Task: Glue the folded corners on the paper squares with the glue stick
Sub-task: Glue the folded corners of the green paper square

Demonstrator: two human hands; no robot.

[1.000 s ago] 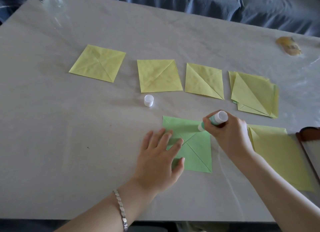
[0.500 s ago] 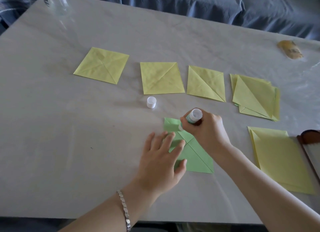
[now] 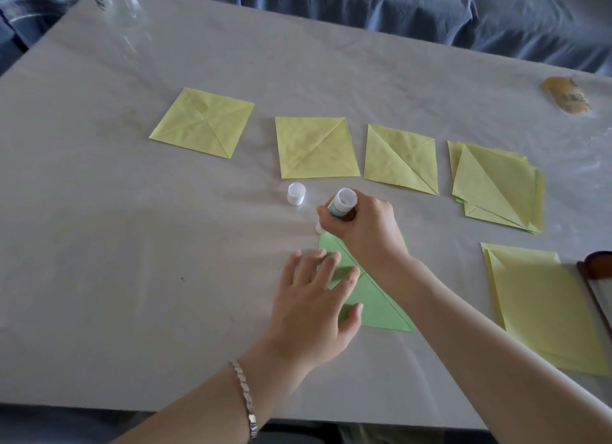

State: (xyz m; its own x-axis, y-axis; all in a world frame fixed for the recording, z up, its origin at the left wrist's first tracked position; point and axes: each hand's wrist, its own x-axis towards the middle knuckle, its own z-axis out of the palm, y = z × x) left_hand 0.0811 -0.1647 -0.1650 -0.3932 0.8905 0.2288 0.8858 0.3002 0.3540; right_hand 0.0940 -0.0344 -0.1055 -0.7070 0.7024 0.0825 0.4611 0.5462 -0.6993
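A green folded paper square lies near the table's front middle. My left hand rests flat on its left part with fingers spread. My right hand grips the glue stick, tip down at the square's far left corner. The stick's white cap stands just left of it. Three yellow folded squares lie in a row behind: left, middle, right. A stack of yellow squares sits further right.
Larger yellow sheets lie at the right front beside a brown-framed object at the edge. A clear bottle stands at the far left corner and a yellowish wrapper at the far right. Blue fabric lies behind the table.
My right hand has carried the glue stick leftward across the green square, from its right corner to its far left corner. My left hand has stayed pressed on the paper.
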